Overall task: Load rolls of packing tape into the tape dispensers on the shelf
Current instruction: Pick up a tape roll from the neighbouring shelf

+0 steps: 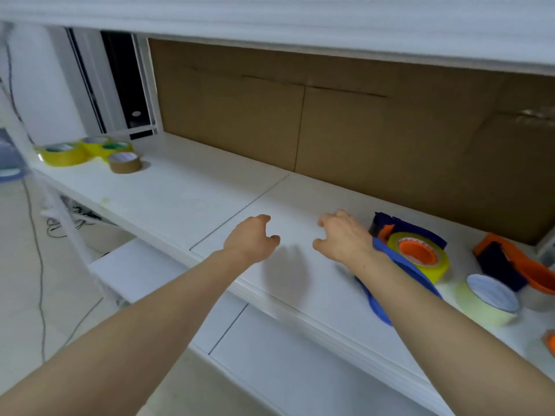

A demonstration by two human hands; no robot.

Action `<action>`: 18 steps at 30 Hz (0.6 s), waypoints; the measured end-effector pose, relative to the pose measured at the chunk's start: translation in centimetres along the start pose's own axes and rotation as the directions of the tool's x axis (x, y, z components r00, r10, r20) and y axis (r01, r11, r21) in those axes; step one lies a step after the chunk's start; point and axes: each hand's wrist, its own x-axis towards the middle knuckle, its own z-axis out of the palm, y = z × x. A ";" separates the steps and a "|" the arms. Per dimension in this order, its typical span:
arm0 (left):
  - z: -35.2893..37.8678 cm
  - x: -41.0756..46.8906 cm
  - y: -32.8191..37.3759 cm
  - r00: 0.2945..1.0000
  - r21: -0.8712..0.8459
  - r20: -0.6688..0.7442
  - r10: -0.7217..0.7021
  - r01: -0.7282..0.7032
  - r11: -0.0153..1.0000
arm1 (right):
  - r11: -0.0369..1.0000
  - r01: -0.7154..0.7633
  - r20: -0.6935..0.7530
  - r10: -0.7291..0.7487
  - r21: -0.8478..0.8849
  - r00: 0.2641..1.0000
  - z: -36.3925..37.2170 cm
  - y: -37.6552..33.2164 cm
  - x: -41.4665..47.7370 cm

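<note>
On the white shelf (180, 190), my left hand (252, 238) and my right hand (342, 235) hover side by side over bare shelf, fingers curled apart, holding nothing. Just right of my right hand lies a blue tape dispenser (399, 265) with a yellow roll on an orange core (420, 253) in it. Farther right lies an orange and dark dispenser (510, 262). A pale roll with a white core (489, 298) sits in front of it. At the shelf's far left stand yellow rolls (64, 153) and a brown roll (124, 162).
Brown cardboard (330, 124) lines the back of the shelf. An upper shelf (300, 19) overhangs the space. A lower white shelf (300, 370) juts out beneath. Cables (60, 220) trail on the floor at left. An orange piece (549, 340) shows at the right edge.
</note>
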 end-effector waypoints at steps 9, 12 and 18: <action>-2.2 4.0 -5.4 0.985 -0.086 0.130 0.112 -0.101 0.991 | 0.968 -0.167 -0.018 0.173 0.190 0.985 2.1 -6.5 3.4; -0.7 4.4 -3.0 0.963 -0.137 0.196 0.185 -0.160 0.978 | 0.934 -0.269 -0.149 0.308 0.234 0.940 1.4 -3.0 1.7; 3.2 3.5 3.8 0.936 -0.195 0.209 0.283 -0.244 0.950 | 0.853 -0.420 -0.319 0.509 0.310 0.799 -0.1 6.9 -3.6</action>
